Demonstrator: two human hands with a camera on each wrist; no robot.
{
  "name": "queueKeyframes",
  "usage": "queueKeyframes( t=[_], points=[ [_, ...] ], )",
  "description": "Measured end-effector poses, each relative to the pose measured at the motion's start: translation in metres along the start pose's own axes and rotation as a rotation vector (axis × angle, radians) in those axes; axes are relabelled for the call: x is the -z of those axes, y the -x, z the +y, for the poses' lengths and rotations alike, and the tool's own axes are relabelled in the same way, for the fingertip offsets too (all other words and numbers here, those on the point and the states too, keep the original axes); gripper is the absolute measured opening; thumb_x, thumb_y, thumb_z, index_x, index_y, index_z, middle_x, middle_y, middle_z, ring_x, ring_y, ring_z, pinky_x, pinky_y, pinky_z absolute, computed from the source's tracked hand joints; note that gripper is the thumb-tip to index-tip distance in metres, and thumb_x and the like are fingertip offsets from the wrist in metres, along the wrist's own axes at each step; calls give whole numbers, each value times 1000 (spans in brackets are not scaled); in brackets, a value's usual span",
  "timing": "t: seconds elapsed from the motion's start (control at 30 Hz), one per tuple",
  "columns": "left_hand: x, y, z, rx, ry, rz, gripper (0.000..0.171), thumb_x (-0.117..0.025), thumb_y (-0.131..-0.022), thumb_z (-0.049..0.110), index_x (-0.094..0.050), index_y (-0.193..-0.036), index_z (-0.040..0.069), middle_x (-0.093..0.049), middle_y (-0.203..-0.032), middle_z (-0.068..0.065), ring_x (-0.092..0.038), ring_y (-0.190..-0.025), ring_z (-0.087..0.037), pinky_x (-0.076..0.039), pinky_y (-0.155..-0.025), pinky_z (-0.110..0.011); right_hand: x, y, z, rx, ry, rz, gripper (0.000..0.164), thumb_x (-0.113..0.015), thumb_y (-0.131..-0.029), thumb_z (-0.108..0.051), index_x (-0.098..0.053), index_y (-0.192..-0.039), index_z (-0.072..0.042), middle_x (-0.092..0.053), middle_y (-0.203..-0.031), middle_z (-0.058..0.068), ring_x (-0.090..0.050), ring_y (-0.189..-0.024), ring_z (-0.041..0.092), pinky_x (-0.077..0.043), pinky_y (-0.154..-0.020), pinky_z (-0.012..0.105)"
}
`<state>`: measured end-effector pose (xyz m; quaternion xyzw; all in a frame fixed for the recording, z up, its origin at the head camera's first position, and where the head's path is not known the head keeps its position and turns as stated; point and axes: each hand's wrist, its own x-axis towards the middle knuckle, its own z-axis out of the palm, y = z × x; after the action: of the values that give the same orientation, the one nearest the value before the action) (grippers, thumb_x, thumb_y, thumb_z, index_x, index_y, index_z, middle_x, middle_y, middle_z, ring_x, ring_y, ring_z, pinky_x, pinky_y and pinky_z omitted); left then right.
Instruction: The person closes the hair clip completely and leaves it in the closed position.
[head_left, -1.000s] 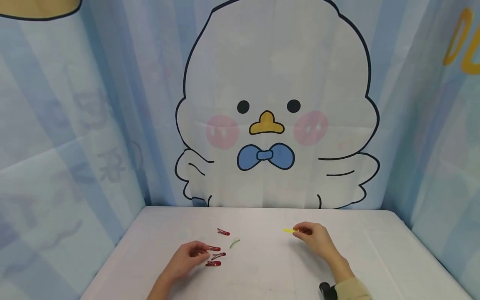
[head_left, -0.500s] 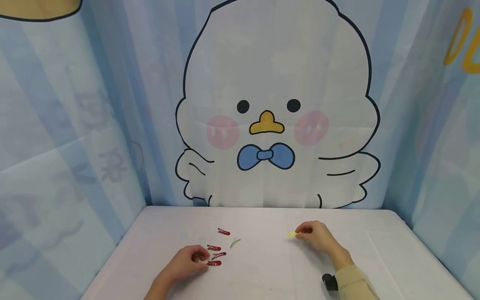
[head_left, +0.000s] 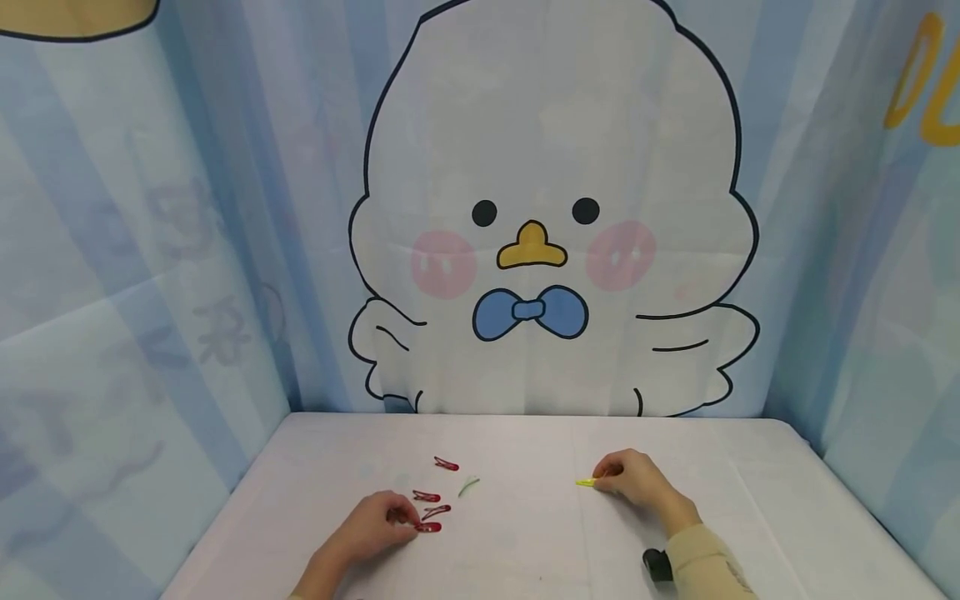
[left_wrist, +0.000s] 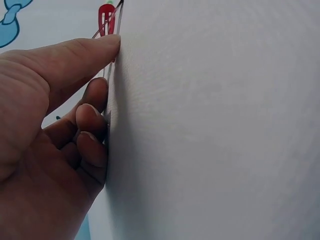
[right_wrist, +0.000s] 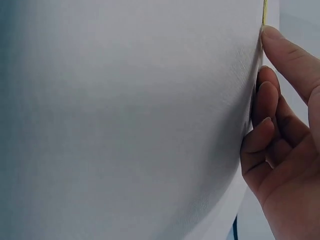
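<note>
My left hand (head_left: 371, 527) pinches a red clip (head_left: 431, 527), my right hand (head_left: 637, 482) a yellow clip (head_left: 584, 482), lower fingers (left_wrist: 91, 120) curled, plain only in wrist views

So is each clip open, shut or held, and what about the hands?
Farthest red clip, on the table, looks open.
Second red clip, loose, looks open.
Third red clip, loose, looks open.
Nearest red clip, held at one end, open or shut unclear.
Green clip, loose, open or shut unclear.
Yellow clip, held at one end, open or shut unclear.
Left hand, pinching the nearest red clip.
Right hand, pinching the yellow clip.
</note>
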<state>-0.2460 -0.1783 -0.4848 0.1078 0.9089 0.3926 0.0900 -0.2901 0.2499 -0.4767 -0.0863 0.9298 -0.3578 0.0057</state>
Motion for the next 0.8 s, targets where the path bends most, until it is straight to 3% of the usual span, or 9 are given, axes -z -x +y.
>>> queueKeyframes(
  t=[0.5,0.8],
  points=[
    [0,0,2,-8,-9,-14,10,-75,-86,4,-69,-85,12,-57,-83,1,-51,-78,-18,-43,-72,-35,-3,-3,4,-81,-14,11,9,-78,-86,-9,-73,-93,-11,-61,-83,0,-53,-76,18,-45,-69,35],
    [2,1,0,-19,-5,-14,9,-76,-90,14,-68,-86,13,-58,-82,2,-52,-76,-17,-43,-71,-33,0,-3,5,-106,-5,33,12,-76,-90,-18,-73,-97,-9,-62,-85,1,-54,-75,19,-45,-66,34]
  ],
)
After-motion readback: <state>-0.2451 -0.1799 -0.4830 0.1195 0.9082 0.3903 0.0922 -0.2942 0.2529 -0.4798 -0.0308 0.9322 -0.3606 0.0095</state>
